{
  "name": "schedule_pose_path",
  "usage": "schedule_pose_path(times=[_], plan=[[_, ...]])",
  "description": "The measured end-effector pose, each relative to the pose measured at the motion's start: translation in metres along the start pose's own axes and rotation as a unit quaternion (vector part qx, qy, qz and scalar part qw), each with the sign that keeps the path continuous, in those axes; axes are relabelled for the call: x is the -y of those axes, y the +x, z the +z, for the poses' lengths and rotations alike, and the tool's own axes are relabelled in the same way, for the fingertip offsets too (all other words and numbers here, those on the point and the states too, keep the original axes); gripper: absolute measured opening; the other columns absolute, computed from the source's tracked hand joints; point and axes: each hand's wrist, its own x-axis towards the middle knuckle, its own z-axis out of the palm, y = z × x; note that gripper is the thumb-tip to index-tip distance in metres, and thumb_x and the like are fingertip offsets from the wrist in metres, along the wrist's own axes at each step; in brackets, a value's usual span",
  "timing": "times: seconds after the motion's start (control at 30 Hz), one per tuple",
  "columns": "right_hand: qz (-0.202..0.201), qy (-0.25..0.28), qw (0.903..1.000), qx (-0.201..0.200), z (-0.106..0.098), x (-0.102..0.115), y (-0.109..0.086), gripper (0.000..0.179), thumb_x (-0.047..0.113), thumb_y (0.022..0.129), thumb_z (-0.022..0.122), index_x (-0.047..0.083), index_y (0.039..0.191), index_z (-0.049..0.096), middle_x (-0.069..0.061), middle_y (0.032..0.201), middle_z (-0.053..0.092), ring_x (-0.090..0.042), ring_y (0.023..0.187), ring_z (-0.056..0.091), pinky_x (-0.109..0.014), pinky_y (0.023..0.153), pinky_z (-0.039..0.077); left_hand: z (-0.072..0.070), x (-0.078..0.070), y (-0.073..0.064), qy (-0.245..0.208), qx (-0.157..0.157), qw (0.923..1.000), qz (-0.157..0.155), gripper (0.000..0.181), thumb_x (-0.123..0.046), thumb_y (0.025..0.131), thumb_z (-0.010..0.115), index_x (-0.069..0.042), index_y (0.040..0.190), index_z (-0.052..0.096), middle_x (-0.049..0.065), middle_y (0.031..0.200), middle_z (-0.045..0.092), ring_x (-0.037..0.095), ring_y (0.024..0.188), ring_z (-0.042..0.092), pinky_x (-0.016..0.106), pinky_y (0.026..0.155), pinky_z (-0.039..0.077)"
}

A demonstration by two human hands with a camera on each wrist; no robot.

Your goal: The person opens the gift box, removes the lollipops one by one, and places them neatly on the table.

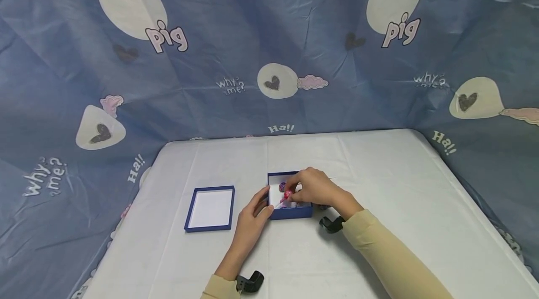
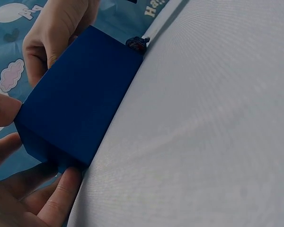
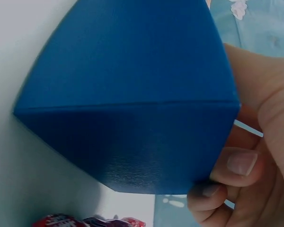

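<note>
A blue box (image 1: 290, 214) with a white inside holds several lollipops. My left hand (image 1: 251, 219) grips its left front corner, thumb at the front rim and fingers along the left wall; the left wrist view shows these fingertips (image 2: 72, 177) against the wall. My right hand (image 1: 316, 187) reaches in over the right wall and pinches a red lollipop (image 1: 288, 194), its stick slanting toward the near left. Close by inside lies a purple lollipop (image 1: 282, 187). In the right wrist view the right hand's curled fingers (image 3: 236, 165) show above the box, which hides the pinched lollipop.
The matching blue lid (image 1: 209, 229) lies left of the box, white inside up. Wrapped lollipops (image 3: 61, 221) lie on the white-covered table (image 1: 320, 261) just right of the box. A blue printed cloth (image 1: 236, 32) hangs behind.
</note>
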Motion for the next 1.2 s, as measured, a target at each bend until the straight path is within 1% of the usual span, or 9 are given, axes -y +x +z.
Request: schedule_pose_path(times=[0.17,0.27,0.4,0.5,0.63,0.77,1.0,1.07,1.2], plan=[[0.011,0.036,0.9989,-0.029,0.0,0.0,-0.003,0.024,0.027,0.083,0.082,0.024,0.106,0.079,0.018,0.092,0.071,-0.011,0.079,0.064,-0.028,0.066,0.052,0.0,0.0,0.0,0.0,0.0,1.0,0.008,0.052,-0.009,0.098,0.063,-0.016,0.149,0.051,0.01,0.152,0.047,0.036,0.134,0.05,0.034,0.11,0.045],[0.015,0.048,0.9971,-0.058,0.0,0.001,-0.003,0.031,0.028,0.082,0.083,0.024,0.113,0.078,0.02,0.094,0.07,-0.012,0.072,0.062,-0.028,0.061,0.05,-0.001,0.001,0.001,-0.003,-0.001,0.9999,0.016,0.052,-0.009,0.098,0.063,-0.012,0.149,0.05,0.011,0.152,0.047,0.037,0.134,0.05,0.037,0.111,0.043],[0.022,0.072,0.9928,-0.093,0.0,0.003,-0.004,0.033,0.029,0.082,0.084,0.026,0.114,0.077,0.023,0.094,0.068,-0.01,0.062,0.054,-0.028,0.05,0.046,-0.001,0.002,0.001,-0.003,-0.001,0.9999,0.017,0.052,-0.01,0.098,0.064,-0.015,0.149,0.051,0.011,0.152,0.047,0.036,0.134,0.05,0.038,0.111,0.043],[0.022,0.112,0.987,-0.113,0.001,0.005,-0.005,0.031,0.027,0.083,0.084,0.024,0.113,0.077,0.023,0.095,0.068,-0.01,0.061,0.053,-0.027,0.048,0.046,-0.001,0.001,0.001,-0.003,-0.001,0.9999,0.015,0.051,-0.011,0.098,0.064,-0.019,0.148,0.052,0.01,0.152,0.047,0.035,0.134,0.051,0.035,0.11,0.044],[0.014,0.171,0.9757,-0.136,0.003,0.008,-0.007,0.03,0.026,0.084,0.084,0.022,0.112,0.077,0.02,0.096,0.069,-0.012,0.07,0.058,-0.028,0.052,0.05,-0.001,0.002,0.001,-0.005,0.0,0.9999,0.012,0.051,-0.011,0.098,0.064,-0.019,0.148,0.052,0.01,0.151,0.047,0.035,0.134,0.05,0.033,0.109,0.045],[0.014,0.225,0.9621,-0.153,0.003,0.008,-0.009,0.03,0.027,0.086,0.082,0.018,0.113,0.077,0.012,0.097,0.071,-0.017,0.08,0.063,-0.031,0.061,0.057,0.0,0.003,0.001,-0.008,-0.001,0.9999,0.012,0.051,-0.01,0.098,0.064,-0.016,0.148,0.052,0.01,0.151,0.047,0.034,0.134,0.051,0.033,0.11,0.044],[0.021,0.329,0.9295,-0.165,-0.003,0.008,-0.015,0.028,0.025,0.087,0.081,0.02,0.114,0.076,0.002,0.109,0.072,-0.022,0.098,0.068,-0.035,0.078,0.062,0.001,0.003,0.001,0.003,-0.011,0.9998,0.014,0.051,-0.009,0.098,0.063,-0.02,0.146,0.053,0.01,0.151,0.048,0.032,0.134,0.05,0.035,0.112,0.043],[0.023,0.35,0.9215,-0.167,-0.006,0.008,-0.017,0.028,0.024,0.087,0.081,0.021,0.114,0.075,0.0,0.112,0.071,-0.024,0.102,0.069,-0.036,0.08,0.062,0.002,0.003,0.001,0.006,-0.013,0.9998,0.013,0.051,-0.009,0.098,0.063,-0.02,0.147,0.053,0.01,0.151,0.048,0.032,0.135,0.05,0.036,0.112,0.043],[0.023,0.386,0.9066,-0.17,-0.012,0.011,-0.024,0.03,0.024,0.088,0.081,0.019,0.116,0.075,-0.005,0.115,0.07,-0.027,0.105,0.07,-0.037,0.085,0.062,0.001,0.003,0.001,0.006,-0.011,0.9998,0.015,0.05,-0.009,0.098,0.063,-0.017,0.147,0.053,0.011,0.151,0.048,0.034,0.135,0.05,0.037,0.112,0.042]])
